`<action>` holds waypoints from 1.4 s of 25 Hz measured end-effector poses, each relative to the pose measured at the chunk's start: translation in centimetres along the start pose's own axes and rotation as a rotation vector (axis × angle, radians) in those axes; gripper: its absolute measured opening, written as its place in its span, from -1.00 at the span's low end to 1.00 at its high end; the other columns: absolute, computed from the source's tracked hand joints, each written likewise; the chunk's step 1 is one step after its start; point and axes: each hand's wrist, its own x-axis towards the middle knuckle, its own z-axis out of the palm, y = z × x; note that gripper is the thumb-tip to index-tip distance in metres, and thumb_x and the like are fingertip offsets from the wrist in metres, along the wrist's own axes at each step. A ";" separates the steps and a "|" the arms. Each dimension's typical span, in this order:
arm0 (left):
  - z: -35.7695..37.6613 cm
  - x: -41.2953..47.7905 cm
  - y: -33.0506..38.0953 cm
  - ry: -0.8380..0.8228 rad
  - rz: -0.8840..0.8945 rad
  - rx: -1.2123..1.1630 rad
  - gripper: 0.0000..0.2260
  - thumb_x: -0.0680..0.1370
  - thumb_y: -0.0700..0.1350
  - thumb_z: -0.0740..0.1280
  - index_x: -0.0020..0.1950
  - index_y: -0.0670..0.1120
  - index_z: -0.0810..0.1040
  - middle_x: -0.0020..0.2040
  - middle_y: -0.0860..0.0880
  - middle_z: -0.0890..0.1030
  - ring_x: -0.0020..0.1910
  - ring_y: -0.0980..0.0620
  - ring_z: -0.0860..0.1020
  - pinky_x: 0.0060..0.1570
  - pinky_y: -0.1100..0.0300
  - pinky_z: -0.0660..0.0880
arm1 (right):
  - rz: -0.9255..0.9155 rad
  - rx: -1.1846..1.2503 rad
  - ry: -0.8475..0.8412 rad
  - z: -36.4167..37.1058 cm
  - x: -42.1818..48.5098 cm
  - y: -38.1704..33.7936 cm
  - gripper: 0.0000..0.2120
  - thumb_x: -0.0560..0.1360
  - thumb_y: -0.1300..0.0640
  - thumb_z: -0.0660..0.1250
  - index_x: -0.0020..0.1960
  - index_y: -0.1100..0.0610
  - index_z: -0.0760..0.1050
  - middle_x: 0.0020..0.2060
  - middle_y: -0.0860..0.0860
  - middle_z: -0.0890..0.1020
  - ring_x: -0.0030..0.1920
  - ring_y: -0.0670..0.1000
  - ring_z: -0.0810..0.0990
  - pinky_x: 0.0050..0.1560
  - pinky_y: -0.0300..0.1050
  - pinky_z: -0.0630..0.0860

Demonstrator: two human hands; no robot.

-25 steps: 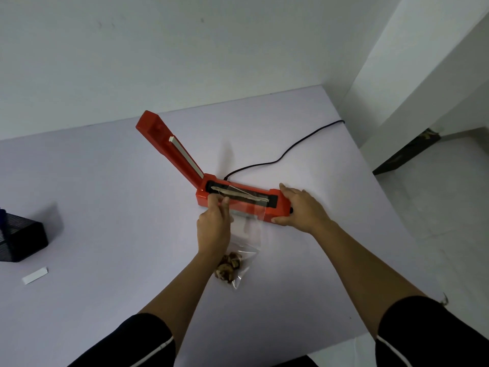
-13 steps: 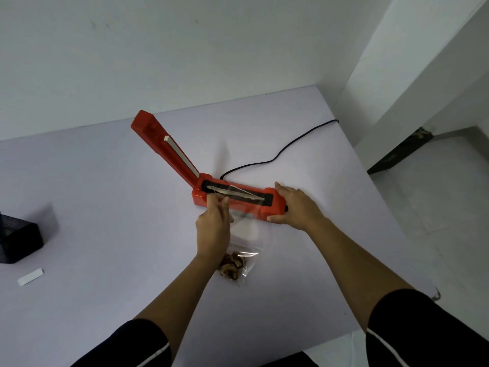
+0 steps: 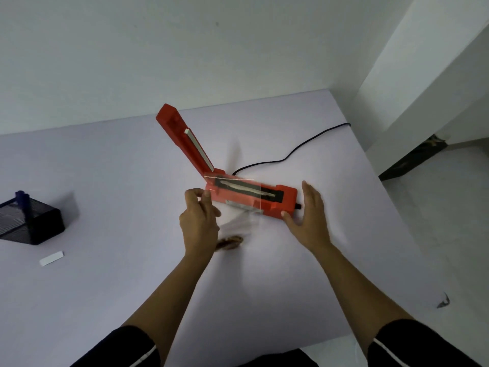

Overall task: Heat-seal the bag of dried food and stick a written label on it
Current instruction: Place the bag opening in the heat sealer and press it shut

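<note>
Clear thin plastic bag [image 3: 239, 207] at frame centre lies across the open red heat sealer [image 3: 251, 198]; we judge it light, floppy, slippery: pinch corners; left hand [image 3: 199, 221] pinches its edge, right hand [image 3: 308, 215] open

Red sealer [image 3: 248, 197], clear bag [image 3: 239, 207], black mesh holder [image 3: 31, 221], white label [image 3: 51, 258]

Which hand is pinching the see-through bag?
The left hand: its fingers pinch the bag edge at the red sealer. The right hand is open, beside the sealer's end.
</note>
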 end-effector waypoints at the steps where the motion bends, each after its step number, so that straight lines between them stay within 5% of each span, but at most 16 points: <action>1: -0.2 0.1 0.0 0.013 -0.008 -0.008 -0.84 0.64 -0.01 0.06 0.02 -0.07 0.31 -0.32 -0.07 0.57 -0.48 -0.03 0.47 -0.60 0.42 0.33 | -0.012 0.057 0.098 0.6 -1.9 0.3 -0.35 0.41 0.07 0.40 0.40 0.22 0.24 0.30 0.20 0.39 0.32 0.06 0.35 0.34 0.04 0.37; 4: -0.7 0.4 0.2 0.012 -0.042 0.014 -0.88 0.64 -0.03 0.07 0.04 -0.06 0.32 -0.33 -0.03 0.56 -0.44 -0.02 0.49 -0.59 0.43 0.37 | 0.002 0.162 -0.088 2.6 -5.2 -0.4 -0.52 0.40 0.18 0.39 0.29 0.15 0.36 0.14 0.02 0.49 0.15 -0.05 0.46 0.21 0.04 0.49; 7: -1.9 0.6 0.4 0.013 -0.030 0.037 -0.87 0.64 -0.05 0.07 0.03 -0.08 0.33 -0.35 0.00 0.57 -0.47 -0.01 0.49 -0.55 0.40 0.40 | 0.085 0.212 -0.481 4.7 -5.4 -2.7 -0.33 0.42 0.05 0.43 0.44 0.00 0.20 0.28 -0.15 0.35 0.30 -0.16 0.32 0.27 -0.20 0.34; 10: -4.7 0.7 -0.2 0.050 -0.020 0.056 -0.85 0.64 -0.03 0.06 0.02 -0.08 0.34 -0.35 -0.02 0.59 -0.51 0.00 0.49 -0.54 0.37 0.41 | 0.074 0.371 -0.674 7.5 -4.6 -6.3 -0.32 0.41 -0.02 0.43 0.45 -0.07 0.21 0.33 -0.19 0.34 0.31 -0.19 0.29 0.30 -0.13 0.33; 14: -8.1 1.6 -2.4 0.077 -0.091 0.031 -0.80 0.64 0.01 0.06 0.00 -0.09 0.34 -0.34 -0.04 0.61 -0.52 -0.02 0.51 -0.46 0.25 0.43 | 0.076 0.358 -0.802 10.9 -5.6 -8.8 -0.74 0.47 0.03 0.38 0.14 0.04 0.54 0.04 -0.06 0.64 0.08 -0.08 0.59 0.21 -0.01 0.51; 18: -9.5 3.4 -7.3 0.012 -0.245 0.070 -0.81 0.63 0.02 0.07 0.00 -0.10 0.33 -0.26 -0.10 0.63 -0.51 -0.07 0.55 -0.41 0.12 0.44 | 0.170 0.350 -0.937 13.1 -8.9 -8.8 -0.92 0.50 0.09 0.35 -0.18 0.01 0.53 -0.25 -0.09 0.62 -0.17 -0.11 0.61 0.00 -0.13 0.59; 22: -9.6 4.4 -12.2 -0.099 -0.377 0.165 -0.77 0.60 0.02 0.12 -0.03 -0.15 0.35 -0.17 -0.17 0.61 -0.37 -0.18 0.59 -0.27 -0.04 0.54 | 0.182 0.217 -0.881 15.3 -11.1 -7.8 -0.82 0.48 0.08 0.37 -0.24 0.15 0.52 -0.33 -0.04 0.59 -0.29 -0.12 0.54 -0.17 -0.18 0.49; 25: -9.7 5.3 -13.6 -0.119 -0.351 0.295 -0.77 0.60 0.01 0.15 -0.08 -0.15 0.38 -0.19 -0.12 0.53 -0.19 -0.13 0.49 -0.21 0.09 0.40 | 0.122 0.143 -0.707 16.0 -11.6 -7.8 -0.83 0.41 0.04 0.45 -0.19 0.11 0.52 -0.36 -0.08 0.56 -0.33 -0.16 0.50 -0.27 -0.33 0.40; 31: -9.4 7.4 -14.7 -0.191 -0.329 0.354 -0.75 0.53 0.01 0.28 -0.26 -0.12 0.47 -0.36 0.03 0.48 -0.26 -0.01 0.46 -0.33 0.19 0.34 | 0.225 0.161 -0.618 16.2 -12.4 -8.0 -0.78 0.35 0.07 0.51 -0.17 0.10 0.48 -0.40 -0.11 0.54 -0.33 -0.11 0.54 -0.23 -0.24 0.49; 35: -9.1 7.7 -14.7 -0.160 -0.342 0.425 -0.80 0.53 0.00 0.31 -0.11 -0.13 0.48 -0.24 -0.01 0.49 -0.17 -0.04 0.46 -0.18 0.15 0.35 | 0.228 0.125 -0.613 16.0 -12.2 -8.4 -0.74 0.37 0.03 0.49 -0.11 0.08 0.43 -0.40 -0.11 0.53 -0.35 -0.14 0.51 -0.29 -0.29 0.44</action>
